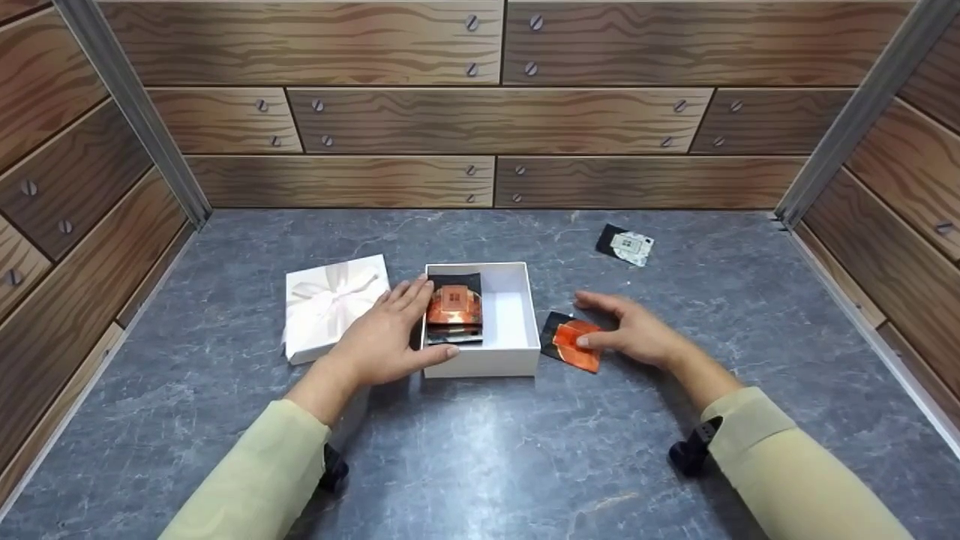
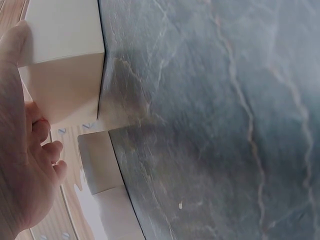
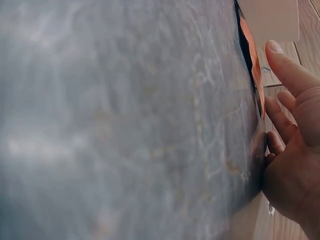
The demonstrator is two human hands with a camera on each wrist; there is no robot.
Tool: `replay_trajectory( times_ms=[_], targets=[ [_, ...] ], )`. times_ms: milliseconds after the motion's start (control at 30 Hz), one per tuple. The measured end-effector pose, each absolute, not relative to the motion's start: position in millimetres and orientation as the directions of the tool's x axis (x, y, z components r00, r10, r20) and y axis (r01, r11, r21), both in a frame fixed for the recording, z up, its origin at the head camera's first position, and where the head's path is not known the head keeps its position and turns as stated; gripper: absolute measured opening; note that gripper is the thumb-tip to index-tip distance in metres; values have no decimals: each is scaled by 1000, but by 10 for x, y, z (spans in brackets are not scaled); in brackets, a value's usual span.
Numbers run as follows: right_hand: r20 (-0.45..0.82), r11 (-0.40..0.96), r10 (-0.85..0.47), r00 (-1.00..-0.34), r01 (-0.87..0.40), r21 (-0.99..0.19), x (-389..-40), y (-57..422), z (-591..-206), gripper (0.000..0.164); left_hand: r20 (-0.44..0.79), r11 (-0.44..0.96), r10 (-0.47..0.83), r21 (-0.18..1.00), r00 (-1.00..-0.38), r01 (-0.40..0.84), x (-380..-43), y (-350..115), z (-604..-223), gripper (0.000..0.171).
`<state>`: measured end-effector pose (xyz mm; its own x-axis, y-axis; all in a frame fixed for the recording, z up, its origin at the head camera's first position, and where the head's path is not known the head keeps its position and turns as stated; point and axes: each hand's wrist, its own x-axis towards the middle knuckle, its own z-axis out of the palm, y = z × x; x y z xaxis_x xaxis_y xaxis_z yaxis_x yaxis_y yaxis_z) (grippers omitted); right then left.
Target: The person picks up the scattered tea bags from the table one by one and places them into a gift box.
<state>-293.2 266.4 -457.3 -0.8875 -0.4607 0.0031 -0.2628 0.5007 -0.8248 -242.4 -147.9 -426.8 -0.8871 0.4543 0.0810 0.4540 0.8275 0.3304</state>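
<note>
A white open box (image 1: 481, 363) stands in the middle of the table, with several black-and-orange packets (image 1: 454, 300) stacked in its left half. My left hand (image 1: 386, 330) rests on the box's left side, fingers along the left wall and thumb over the front rim. In the left wrist view, the same hand (image 2: 27, 160) lies against the box. To the right of the box, an orange-and-black packet (image 1: 564, 341) lies flat on the table. Over its right edge is my right hand (image 1: 637, 330), thumb above the packet and fingers extended, holding nothing that I can see.
A white lid (image 1: 322, 311) with a ribbon bow lies left of the box. Farther back on the right lies a black-and-white packet (image 1: 626, 245). Wood-patterned walls (image 1: 495, 120) enclose the grey marbled table (image 1: 480, 465) at the back and sides.
</note>
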Motion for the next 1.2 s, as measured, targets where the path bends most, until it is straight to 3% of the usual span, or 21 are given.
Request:
replay_trajectory(
  times_ms=[533,1000,1200],
  targets=[
    [-2,608,-418,-909,-278,-744,-2919,2648,-4557,80,71,832,449,331,-891,446,-2422,-1466,-4236,116],
    [27,569,-446,-895,-306,-763,-2931,2638,-4605,74,77,825,453,341,-888,450,-2413,-1475,-4253,115],
    [8,559,-410,-912,-258,-788,-2947,2626,-4606,72,76,828,447,340,-891,445,-2421,-1472,-4259,116]
  ],
)
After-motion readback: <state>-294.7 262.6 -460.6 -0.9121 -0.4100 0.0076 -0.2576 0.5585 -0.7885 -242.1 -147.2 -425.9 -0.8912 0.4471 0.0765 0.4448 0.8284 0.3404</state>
